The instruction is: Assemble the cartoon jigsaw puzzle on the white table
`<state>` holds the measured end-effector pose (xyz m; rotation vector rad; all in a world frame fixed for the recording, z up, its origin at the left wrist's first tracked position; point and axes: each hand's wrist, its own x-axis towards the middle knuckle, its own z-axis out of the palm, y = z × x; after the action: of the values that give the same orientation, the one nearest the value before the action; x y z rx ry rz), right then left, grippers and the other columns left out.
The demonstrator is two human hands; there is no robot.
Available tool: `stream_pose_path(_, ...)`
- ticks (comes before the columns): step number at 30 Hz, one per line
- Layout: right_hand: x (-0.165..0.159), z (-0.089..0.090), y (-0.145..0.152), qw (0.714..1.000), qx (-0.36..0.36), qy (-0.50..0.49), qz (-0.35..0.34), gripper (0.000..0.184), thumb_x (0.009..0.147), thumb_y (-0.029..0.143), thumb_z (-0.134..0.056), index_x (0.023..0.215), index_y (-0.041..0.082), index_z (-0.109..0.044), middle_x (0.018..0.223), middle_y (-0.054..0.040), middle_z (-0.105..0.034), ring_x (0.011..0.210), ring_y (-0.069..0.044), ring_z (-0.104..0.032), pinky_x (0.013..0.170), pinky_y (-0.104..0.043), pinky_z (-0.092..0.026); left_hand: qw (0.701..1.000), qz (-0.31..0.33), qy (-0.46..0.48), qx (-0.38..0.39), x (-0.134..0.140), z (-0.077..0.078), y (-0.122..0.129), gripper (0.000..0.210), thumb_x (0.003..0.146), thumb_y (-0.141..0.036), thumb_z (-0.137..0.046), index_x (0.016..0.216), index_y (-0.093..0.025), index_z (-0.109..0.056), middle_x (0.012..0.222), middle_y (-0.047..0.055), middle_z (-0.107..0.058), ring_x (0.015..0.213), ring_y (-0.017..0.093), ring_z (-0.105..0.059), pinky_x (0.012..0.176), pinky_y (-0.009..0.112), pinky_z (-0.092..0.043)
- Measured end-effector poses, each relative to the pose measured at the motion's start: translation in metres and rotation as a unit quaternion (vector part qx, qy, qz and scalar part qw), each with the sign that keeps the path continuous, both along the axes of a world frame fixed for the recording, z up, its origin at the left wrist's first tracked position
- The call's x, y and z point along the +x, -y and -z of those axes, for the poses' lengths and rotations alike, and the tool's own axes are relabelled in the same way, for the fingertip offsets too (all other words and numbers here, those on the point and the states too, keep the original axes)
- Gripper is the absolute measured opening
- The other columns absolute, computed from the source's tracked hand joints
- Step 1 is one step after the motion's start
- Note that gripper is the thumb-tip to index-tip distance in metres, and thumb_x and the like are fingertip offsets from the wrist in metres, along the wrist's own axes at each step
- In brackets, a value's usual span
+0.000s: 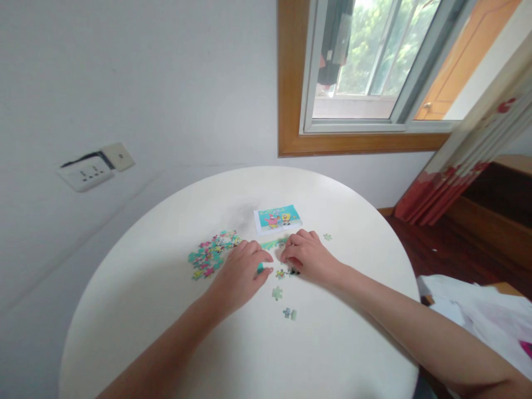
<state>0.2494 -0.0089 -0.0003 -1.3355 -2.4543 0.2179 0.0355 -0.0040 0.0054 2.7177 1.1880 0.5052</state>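
Observation:
My left hand (241, 270) rests on the table beside the heap of jigsaw pieces (209, 256), thumb and index finger apart. A teal jigsaw piece (260, 268) shows between them, partly covered. Opposite, my right hand (310, 256) has its fingers curled down at the right end of a joined green strip of puzzle (272, 244); whatever is under the fingertips is hidden. Just below that hand lie a yellowish piece (280, 273) and a dark piece (294, 271). Closer to me are a pale green piece (277, 293) and a small grey-green pair (287, 313).
Behind the strip lies a picture card (278, 218) with cartoon figures. One loose green piece (328, 236) sits to the right. The round white table (332, 343) stands against a wall with a socket (87, 173) and a window (366, 61). White cloth (474, 310) is at the right.

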Motion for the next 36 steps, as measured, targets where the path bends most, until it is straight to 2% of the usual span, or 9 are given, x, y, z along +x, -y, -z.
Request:
stream_pose_path(5, 0.007, -0.003, -0.001, 1.000, 0.005, 0.000, 0.012, 0.023, 0.088, 0.027, -0.059, 0.110, 0.028, -0.067, 0.098, -0.0048, -0.062, 0.098, -0.021, -0.047, 0.080, -0.034, -0.027, 1.000, 0.000, -0.002, -0.004, -0.001, 0.001, -0.001, 0.012, 0.085, -0.021, -0.061, 0.096, -0.019, -0.066, 0.094, 0.005, -0.058, 0.095, 0.023, -0.050, 0.085, 0.037, -0.039)
stream_pose_path(12, 0.005, -0.003, 0.000, 0.998, -0.007, 0.025, 0.051, 0.026, 0.083, 0.047, -0.064, 0.099, 0.028, -0.071, 0.101, -0.0051, -0.059, 0.099, -0.022, -0.047, 0.082, -0.037, -0.029, 1.000, -0.005, -0.001, -0.010, 0.000, -0.002, 0.002, 0.012, 0.085, -0.022, -0.061, 0.095, -0.020, -0.067, 0.093, 0.006, -0.058, 0.096, 0.024, -0.049, 0.086, 0.037, -0.039)
stream_pose_path(20, -0.004, 0.001, 0.003, 0.996, -0.033, 0.005, 0.085, 0.015, 0.084, 0.034, -0.065, 0.096, 0.026, -0.069, 0.097, -0.0045, -0.059, 0.097, -0.022, -0.048, 0.080, -0.035, -0.031, 1.000, -0.004, 0.000, -0.013, 0.000, -0.003, 0.003, 0.012, 0.085, -0.022, -0.062, 0.095, -0.020, -0.067, 0.093, 0.005, -0.058, 0.096, 0.024, -0.049, 0.085, 0.037, -0.039)
stream_pose_path(26, -0.002, 0.003, -0.006, 0.994, -0.076, -0.018, 0.077, 0.019, 0.081, 0.031, -0.068, 0.099, 0.025, -0.068, 0.101, -0.0056, -0.061, 0.102, -0.023, -0.049, 0.083, -0.036, -0.033, 1.000, -0.003, 0.004, -0.009, 0.002, -0.004, 0.002, 0.012, 0.084, -0.021, -0.062, 0.094, -0.020, -0.067, 0.092, 0.005, -0.058, 0.095, 0.024, -0.050, 0.085, 0.037, -0.040)
stream_pose_path(31, -0.002, 0.004, -0.010, 0.993, -0.082, -0.045, 0.070, 0.023, 0.078, 0.028, -0.071, 0.100, 0.024, -0.067, 0.104, -0.0051, -0.063, 0.103, -0.023, -0.050, 0.085, -0.035, -0.033, 1.000, -0.005, 0.000, -0.006, 0.002, 0.000, 0.001, 0.012, 0.084, -0.022, -0.062, 0.095, -0.020, -0.067, 0.093, 0.006, -0.059, 0.096, 0.024, -0.050, 0.086, 0.038, -0.040)
stream_pose_path(36, -0.004, 0.005, -0.010, 0.991, -0.090, -0.086, 0.048, 0.017, 0.075, 0.020, -0.070, 0.091, 0.022, -0.064, 0.091, -0.0010, -0.067, 0.094, -0.020, -0.054, 0.082, -0.032, -0.033, 1.000, -0.005, -0.002, -0.004, 0.003, 0.002, 0.000, 0.013, 0.084, -0.020, -0.062, 0.097, -0.019, -0.066, 0.094, 0.006, -0.059, 0.096, 0.025, -0.049, 0.087, 0.039, -0.040)
